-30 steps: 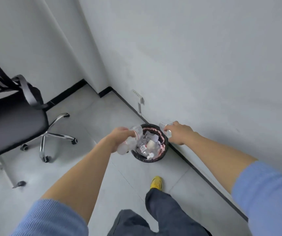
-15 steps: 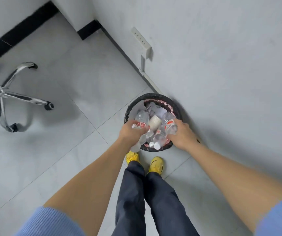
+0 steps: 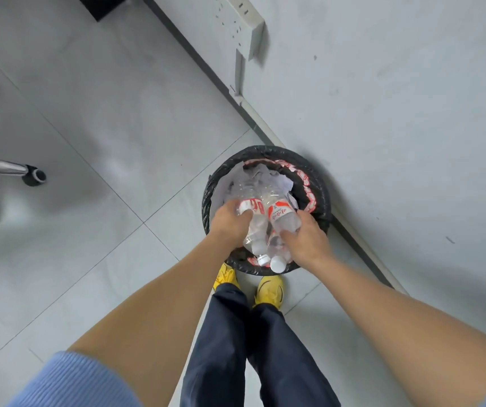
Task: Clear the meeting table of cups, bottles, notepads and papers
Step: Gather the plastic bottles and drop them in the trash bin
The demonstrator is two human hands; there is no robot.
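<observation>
A round waste bin (image 3: 321,189) with a black liner stands on the floor against the wall, holding crumpled paper (image 3: 268,177) and clear bottles. My left hand (image 3: 230,223) grips a clear plastic bottle (image 3: 250,205) with a red-and-white label, low over the bin's mouth. Beside it, my right hand (image 3: 306,239) grips a second labelled bottle (image 3: 282,214), its cap end pointing toward me. Both bottles lie side by side, touching, just above the rubbish. More white-capped bottles (image 3: 277,262) lie at the bin's near edge.
The grey wall (image 3: 397,98) runs diagonally on the right with a white socket strip (image 3: 244,22) and cable duct. A chair's chrome leg and castor (image 3: 34,176) sit at the left. My yellow shoes (image 3: 269,289) stand right before the bin on grey tiles.
I have leaned in over the bin. Both hands have lowered their bottles into its mouth and brought them together; the paper cup seen between them is now covered.
</observation>
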